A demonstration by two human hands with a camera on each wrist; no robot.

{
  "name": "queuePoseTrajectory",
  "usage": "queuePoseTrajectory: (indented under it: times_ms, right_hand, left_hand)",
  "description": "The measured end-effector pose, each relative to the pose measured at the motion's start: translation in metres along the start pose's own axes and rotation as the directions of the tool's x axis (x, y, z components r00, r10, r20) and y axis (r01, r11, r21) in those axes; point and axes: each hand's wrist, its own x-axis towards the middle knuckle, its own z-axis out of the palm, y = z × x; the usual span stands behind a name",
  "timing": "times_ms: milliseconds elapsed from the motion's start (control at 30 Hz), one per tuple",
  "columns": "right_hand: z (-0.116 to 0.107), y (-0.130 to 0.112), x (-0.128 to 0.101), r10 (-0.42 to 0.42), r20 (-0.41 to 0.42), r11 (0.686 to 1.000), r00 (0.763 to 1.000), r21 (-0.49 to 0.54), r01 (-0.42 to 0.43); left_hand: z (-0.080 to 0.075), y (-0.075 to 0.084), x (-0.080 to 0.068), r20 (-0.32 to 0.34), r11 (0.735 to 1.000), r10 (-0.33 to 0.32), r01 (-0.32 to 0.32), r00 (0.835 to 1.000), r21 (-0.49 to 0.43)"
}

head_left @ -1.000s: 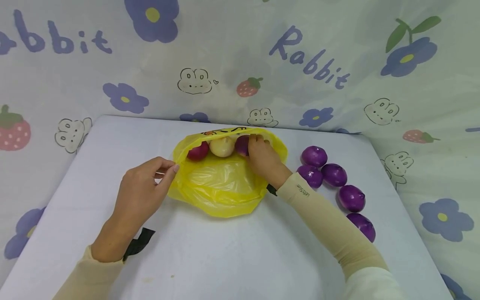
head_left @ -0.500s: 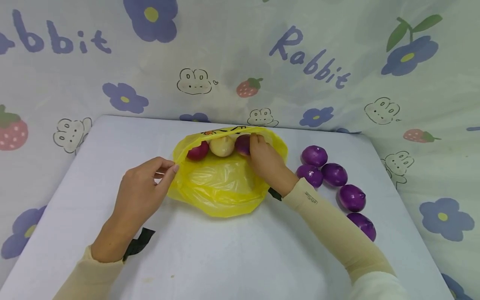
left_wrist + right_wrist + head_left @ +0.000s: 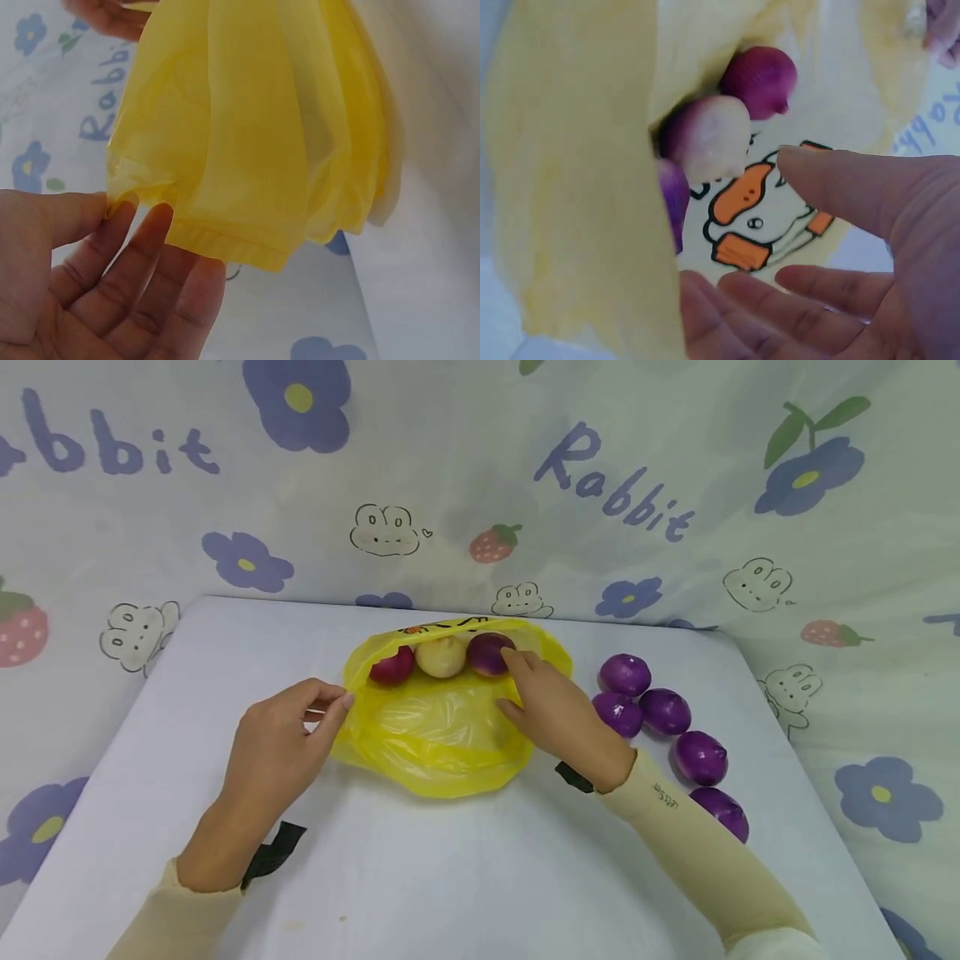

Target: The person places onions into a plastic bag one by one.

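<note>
A yellow plastic bag (image 3: 450,760) lies with its mouth spread toward me. Along its back wall sit a magenta onion (image 3: 392,667), a pale onion (image 3: 440,657) and a dark purple onion (image 3: 489,654). My left hand (image 3: 281,743) pinches the bag's left rim between thumb and fingers; the left wrist view shows this yellow edge (image 3: 225,240) up close. At the bag's right side, my right hand (image 3: 555,710) has its thumb and fingers spread apart, fingertips beside the dark purple onion. In the right wrist view nothing is between those fingers (image 3: 832,289).
Several shiny purple onions (image 3: 665,712) lie in a loose row to the right of the bag, close to my right forearm. A white table (image 3: 420,885) carries everything. Behind it hangs a curtain (image 3: 450,460) printed with rabbits, flowers and strawberries.
My right hand has let go of the dark purple onion in the bag and drawn back to the right and toward me, its fingers opening. My left hand keeps its pinch on the rim.
</note>
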Motion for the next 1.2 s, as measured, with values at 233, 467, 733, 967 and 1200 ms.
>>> queuePoseTrajectory:
  times_ms: [233, 467, 733, 967, 1200]
  right_hand:
    - [-0.007, 0.015, -0.029, -0.014, -0.033, 0.993, 0.999, 0.113, 0.017]
    - [-0.008, 0.030, -0.058, -0.055, -0.171, 0.978, 0.984, 0.187, 0.087]
    - [-0.013, 0.050, -0.101, -0.040, -0.226, 0.992, 0.973, 0.106, 0.065]
    - [-0.011, 0.069, -0.129, 0.059, -0.212, 0.998, 0.975, 0.047, -0.050]
    - [-0.011, 0.091, -0.161, 0.160, -0.215, 0.987, 0.963, 0.058, -0.151]
  left_hand:
    - [-0.001, 0.000, -0.001, -0.003, 1.000, 0.005, -0.005, 1.000, 0.000]
    - [-0.001, -0.001, -0.002, 0.001, 1.000, -0.004, 0.004, 1.000, -0.004]
    - [-0.002, 0.001, -0.001, -0.003, 1.000, -0.007, 0.007, 1.000, 0.008]
    - [-0.003, 0.001, -0.001, -0.005, 1.000, -0.003, 0.003, 1.000, 0.011]
    - [-0.001, 0.002, -0.003, -0.001, 1.000, -0.009, 0.009, 1.000, 0.002]
